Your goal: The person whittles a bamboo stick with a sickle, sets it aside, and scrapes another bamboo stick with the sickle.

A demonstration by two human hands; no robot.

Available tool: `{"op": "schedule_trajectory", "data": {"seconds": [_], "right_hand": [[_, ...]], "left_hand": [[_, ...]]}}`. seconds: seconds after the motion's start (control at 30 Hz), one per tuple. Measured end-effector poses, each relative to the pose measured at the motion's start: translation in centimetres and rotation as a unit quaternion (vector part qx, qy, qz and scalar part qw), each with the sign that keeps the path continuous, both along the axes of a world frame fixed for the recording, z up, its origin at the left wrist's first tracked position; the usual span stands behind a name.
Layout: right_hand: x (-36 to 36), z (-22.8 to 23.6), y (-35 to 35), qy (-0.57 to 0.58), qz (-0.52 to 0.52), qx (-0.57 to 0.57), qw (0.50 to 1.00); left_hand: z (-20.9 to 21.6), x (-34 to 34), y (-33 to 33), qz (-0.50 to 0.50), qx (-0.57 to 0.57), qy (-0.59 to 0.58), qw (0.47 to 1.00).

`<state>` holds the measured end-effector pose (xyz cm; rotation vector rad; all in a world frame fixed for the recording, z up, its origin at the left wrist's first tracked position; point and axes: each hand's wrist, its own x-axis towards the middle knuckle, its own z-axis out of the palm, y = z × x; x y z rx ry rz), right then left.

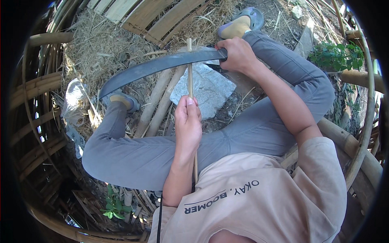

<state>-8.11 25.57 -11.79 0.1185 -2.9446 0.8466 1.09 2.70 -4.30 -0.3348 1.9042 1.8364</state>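
on the near side of a pale, rough, angular stone (214,89), a person in a beige shirt (263,198) and gray trousers (259,115) sits with legs spread around it. a thin, straight, light-tan strip (190,83) has its long axis running from near the shirt, away from the body, over the left part of the stone, to a blunt end just past it. the strip looks narrow and even, like split wood or bamboo. just short of the stone, the left hand (188,121) grips it in curled fingers, thumb lying along it and pointing at the stone. left of the stone lie two poles (155,101).

at the stone's far edge, a broad, dull, dark-gray curved blade (156,64) crosses over the strip, nearly at right angles; its tip points left and bends back nearer the person, well left of the stone. i cannot tell whether it cuts into the strip. beyond the stone's right side, the right hand (239,56) is closed around the blade's handle end, forearm slanting in from the right. past the stone are straw (91,46) and a slatted wooden panel (139,18).
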Motion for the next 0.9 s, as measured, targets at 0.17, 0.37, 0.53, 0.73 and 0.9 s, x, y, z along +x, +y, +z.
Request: {"op": "schedule_trajectory", "data": {"seconds": [0.17,0.37,0.53,0.73,0.9], "right_hand": [[-0.3,0.7,2.3,0.038,-0.046,0.042,0.997],[-0.1,0.6,1.6,0.039,-0.010,0.002,0.999],[1.8,2.7,-1.6,0.004,0.090,0.043,0.995],[-0.1,1.1,0.1,-0.024,0.045,0.020,0.999],[-0.4,0.2,1.3,0.030,-0.018,0.035,0.999]], "left_hand": [[-0.4,-0.3,-0.1,-0.001,0.023,0.007,1.000],[-0.3,-0.4,-0.5,-0.007,0.077,-0.042,0.996],[-1.1,-0.2,-0.1,-0.007,0.056,-0.065,0.996],[0.2,0.1,-0.5,-0.007,0.048,-0.031,0.998],[-0.7,-0.4,-0.2,0.005,0.051,-0.051,0.997]]}}
